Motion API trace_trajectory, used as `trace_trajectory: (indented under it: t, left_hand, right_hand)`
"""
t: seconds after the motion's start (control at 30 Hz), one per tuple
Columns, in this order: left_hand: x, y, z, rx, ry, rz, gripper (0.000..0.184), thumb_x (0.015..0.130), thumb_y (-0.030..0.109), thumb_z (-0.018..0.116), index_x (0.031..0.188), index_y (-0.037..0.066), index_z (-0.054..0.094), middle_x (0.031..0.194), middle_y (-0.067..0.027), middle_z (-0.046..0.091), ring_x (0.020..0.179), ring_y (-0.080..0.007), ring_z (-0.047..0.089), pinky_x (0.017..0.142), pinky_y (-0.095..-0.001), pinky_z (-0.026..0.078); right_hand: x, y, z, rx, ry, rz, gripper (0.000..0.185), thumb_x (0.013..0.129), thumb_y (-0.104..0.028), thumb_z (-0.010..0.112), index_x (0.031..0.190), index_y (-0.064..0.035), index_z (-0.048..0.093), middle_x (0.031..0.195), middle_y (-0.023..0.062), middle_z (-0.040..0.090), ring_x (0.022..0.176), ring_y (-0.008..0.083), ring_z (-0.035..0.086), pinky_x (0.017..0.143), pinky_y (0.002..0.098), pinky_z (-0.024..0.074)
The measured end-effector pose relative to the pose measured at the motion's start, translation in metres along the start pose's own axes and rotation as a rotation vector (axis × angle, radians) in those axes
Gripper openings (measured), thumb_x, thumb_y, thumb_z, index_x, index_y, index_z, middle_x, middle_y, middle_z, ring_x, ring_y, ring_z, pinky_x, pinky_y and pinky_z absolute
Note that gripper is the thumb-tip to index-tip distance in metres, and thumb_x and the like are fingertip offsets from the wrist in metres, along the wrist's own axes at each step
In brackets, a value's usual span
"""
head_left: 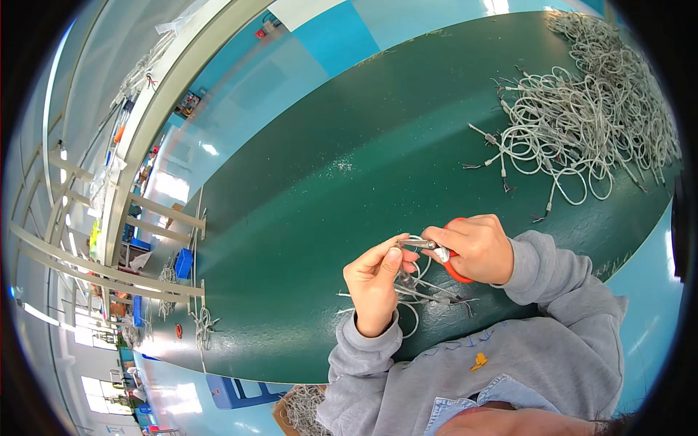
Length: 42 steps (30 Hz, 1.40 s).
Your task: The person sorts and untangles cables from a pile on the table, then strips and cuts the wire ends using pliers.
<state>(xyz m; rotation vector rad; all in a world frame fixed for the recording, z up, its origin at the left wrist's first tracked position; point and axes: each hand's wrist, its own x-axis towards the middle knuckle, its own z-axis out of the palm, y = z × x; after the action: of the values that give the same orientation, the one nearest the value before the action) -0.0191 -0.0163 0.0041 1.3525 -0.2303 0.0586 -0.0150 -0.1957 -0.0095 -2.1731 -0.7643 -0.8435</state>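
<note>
My right hand [476, 249] is closed around scissors [458, 272] with red looped handles and short metal blades. The blades point left and meet the fingertips of my left hand [376, 282]. Thumb and forefinger of that hand pinch the end of a thin grey cable [416, 330], whose loop hangs below; the exact tip is too small to make out. Under and between my hands, several more cable ends [436, 293] with bared wires lie on the green tabletop [291, 240].
A large tangled heap of grey cables [582, 123] covers the right end of the table. White crumbs [342, 166] are scattered near the middle. A metal frame [160, 287] borders the left side, with a blue bin [184, 263] beside it. Below the near edge are a blue stool [240, 392] and a box of cables [304, 410].
</note>
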Motion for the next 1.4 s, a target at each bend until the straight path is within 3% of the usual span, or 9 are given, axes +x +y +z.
trace_trajectory:
  t: [1.07,1.3,1.4]
  left_hand:
    - [-0.001,-0.006,-0.003,-0.099,-0.080,0.051,0.019,0.085,0.001,0.057,0.101,-0.007,0.062,0.084,-0.0149,0.066,0.071,-0.0179,0.063,0.066,-0.0264,0.050]
    - [-0.003,-0.011,0.001,-0.126,-0.026,0.076,0.019,0.083,-0.002,0.058,0.101,-0.007,0.062,0.089,-0.0150,0.064,0.074,-0.0212,0.064,0.068,-0.0282,0.052]
    - [-0.004,-0.012,0.004,-0.087,0.016,0.167,0.019,0.082,-0.004,0.058,0.101,-0.006,0.062,0.090,-0.0145,0.063,0.074,-0.0225,0.065,0.068,-0.0290,0.053]
  right_hand:
    - [-0.004,-0.003,0.004,0.077,-0.007,-0.014,0.028,0.064,-0.001,0.064,0.091,-0.0040,0.059,0.058,0.0056,0.054,0.048,0.0221,0.056,0.041,0.0318,0.0432]
    - [-0.010,-0.013,0.006,-0.270,0.095,-0.011,0.035,0.064,0.000,0.063,0.098,-0.0051,0.060,0.053,0.0060,0.046,0.044,0.0207,0.051,0.041,0.0319,0.0411]
    - [-0.009,-0.010,0.003,-0.088,0.002,0.037,0.029,0.069,-0.003,0.063,0.098,-0.0030,0.061,0.054,0.0074,0.049,0.045,0.0182,0.051,0.043,0.0292,0.0416]
